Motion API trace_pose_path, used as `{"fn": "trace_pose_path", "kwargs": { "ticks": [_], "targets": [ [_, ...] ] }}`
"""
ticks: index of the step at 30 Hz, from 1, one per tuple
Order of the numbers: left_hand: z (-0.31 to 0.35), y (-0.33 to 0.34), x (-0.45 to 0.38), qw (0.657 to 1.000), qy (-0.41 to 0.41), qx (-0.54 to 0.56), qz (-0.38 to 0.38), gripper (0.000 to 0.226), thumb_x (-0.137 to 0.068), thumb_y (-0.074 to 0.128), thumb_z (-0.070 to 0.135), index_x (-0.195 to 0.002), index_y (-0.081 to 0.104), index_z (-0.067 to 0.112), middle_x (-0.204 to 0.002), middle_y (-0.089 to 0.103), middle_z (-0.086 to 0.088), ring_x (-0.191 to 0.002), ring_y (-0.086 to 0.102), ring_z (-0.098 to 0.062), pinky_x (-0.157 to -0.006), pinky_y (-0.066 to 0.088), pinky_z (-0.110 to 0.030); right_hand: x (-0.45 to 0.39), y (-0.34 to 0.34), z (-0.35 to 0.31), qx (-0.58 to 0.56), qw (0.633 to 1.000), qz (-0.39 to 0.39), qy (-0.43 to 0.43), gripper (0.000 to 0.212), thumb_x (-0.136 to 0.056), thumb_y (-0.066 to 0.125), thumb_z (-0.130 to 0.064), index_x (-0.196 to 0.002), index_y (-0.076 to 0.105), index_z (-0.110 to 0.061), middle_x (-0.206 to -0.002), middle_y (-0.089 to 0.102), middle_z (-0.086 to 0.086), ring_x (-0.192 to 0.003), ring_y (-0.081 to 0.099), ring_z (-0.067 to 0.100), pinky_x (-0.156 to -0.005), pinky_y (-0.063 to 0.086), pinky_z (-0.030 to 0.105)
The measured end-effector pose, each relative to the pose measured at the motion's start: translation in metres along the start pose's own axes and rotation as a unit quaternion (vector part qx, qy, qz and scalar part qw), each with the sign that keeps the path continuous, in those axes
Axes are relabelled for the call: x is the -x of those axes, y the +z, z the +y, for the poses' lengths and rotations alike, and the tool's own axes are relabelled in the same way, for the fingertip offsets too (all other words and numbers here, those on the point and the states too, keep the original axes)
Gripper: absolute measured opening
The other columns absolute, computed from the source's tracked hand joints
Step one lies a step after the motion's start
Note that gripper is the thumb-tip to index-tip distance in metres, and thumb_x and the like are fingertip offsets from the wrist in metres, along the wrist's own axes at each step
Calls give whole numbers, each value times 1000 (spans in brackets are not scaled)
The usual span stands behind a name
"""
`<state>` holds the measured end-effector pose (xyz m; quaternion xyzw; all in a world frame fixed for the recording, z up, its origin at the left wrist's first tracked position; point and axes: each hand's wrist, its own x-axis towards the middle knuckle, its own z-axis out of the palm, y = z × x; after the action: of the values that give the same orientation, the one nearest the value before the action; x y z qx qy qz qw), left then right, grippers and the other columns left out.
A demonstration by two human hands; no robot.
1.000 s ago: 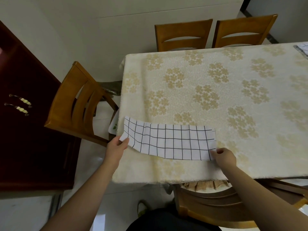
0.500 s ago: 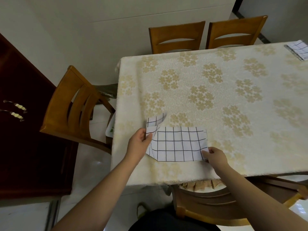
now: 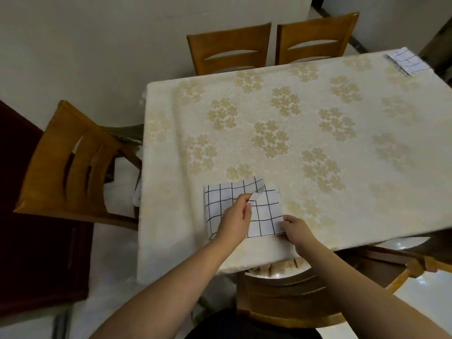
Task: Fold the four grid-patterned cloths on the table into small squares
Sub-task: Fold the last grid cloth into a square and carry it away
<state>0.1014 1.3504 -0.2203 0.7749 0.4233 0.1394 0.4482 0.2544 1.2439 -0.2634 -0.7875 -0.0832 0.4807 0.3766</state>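
Observation:
A white cloth with a black grid (image 3: 266,211) lies near the front edge of the table (image 3: 305,133), doubled over into a rough square. My left hand (image 3: 236,220) pinches the folded-over end of this cloth and holds it above the lower layer, near the middle. My right hand (image 3: 294,227) grips the cloth's near right corner against the table. A second grid cloth (image 3: 407,61), folded small, rests at the far right corner of the table.
The table wears a cream cloth with gold flower print. Two wooden chairs (image 3: 269,45) stand at the far side, one chair (image 3: 73,162) at the left end, and another (image 3: 293,297) right in front of me. A dark red cabinet (image 3: 29,228) fills the left.
My left hand has carried the cloth's left end over to the right, turning the long strip into a rough square. My right hand stayed on the near right corner.

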Motion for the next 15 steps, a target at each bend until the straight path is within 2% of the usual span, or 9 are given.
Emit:
{"fn": "trace_pose_path", "kwargs": {
  "ticks": [2,4,6,8,10,12,15],
  "targets": [
    [1,15,-2,999,3,-23,-37,33,-104,37,29,-135,47,23,-88,67,-7,-72,61,-21,-67,51,-35,-1,-2,1,-16,1000,-1,4,26,-94,45,-12,-95,70,-18,-101,70,9,-91,63,27,-86,55,45],
    [1,29,-3,997,4,-48,-65,35,-104,36,30,-136,46,23,-95,68,-8,-80,62,-23,-72,51,-36,-5,-6,4,-26,1000,6,11,27,-96,45,-26,-104,69,-17,-109,68,9,-97,62,27,-90,54,47],
    [0,38,-4,991,15,-61,-116,36,-104,36,31,-140,43,25,-106,68,-5,-92,63,-22,-78,50,-35,-8,-9,4,-31,999,10,13,30,-98,44,-35,-100,69,-19,-106,69,8,-98,63,27,-92,52,47],
    [-5,45,-4,980,33,-55,-191,44,-103,41,33,-146,35,30,-136,57,1,-119,56,-18,-96,48,-35,-7,-11,-1,-30,999,13,15,35,-100,39,-39,-94,67,-19,-101,69,6,-97,63,26,-92,51,45],
    [-14,47,-5,971,52,-71,-220,52,-101,43,39,-150,25,34,-152,40,6,-135,40,-13,-109,38,-34,-7,-13,-5,-35,999,7,14,36,-101,36,-40,-104,65,-18,-103,68,6,-97,64,24,-91,52,42],
    [-24,41,-4,976,73,-79,-191,54,-101,41,41,-151,22,34,-155,32,8,-141,31,-10,-115,29,-28,-9,-14,-8,-23,1000,11,6,36,-102,36,-38,-105,65,-17,-105,69,7,-96,65,25,-90,53,42],
    [-43,21,-1,990,89,-75,-82,51,-103,40,34,-151,25,29,-157,28,9,-144,22,-6,-118,21,-26,-14,-14,-10,32,999,37,-13,39,-102,37,-35,-99,67,-10,-103,68,12,-98,62,29,-94,49,48]
  ]
}}
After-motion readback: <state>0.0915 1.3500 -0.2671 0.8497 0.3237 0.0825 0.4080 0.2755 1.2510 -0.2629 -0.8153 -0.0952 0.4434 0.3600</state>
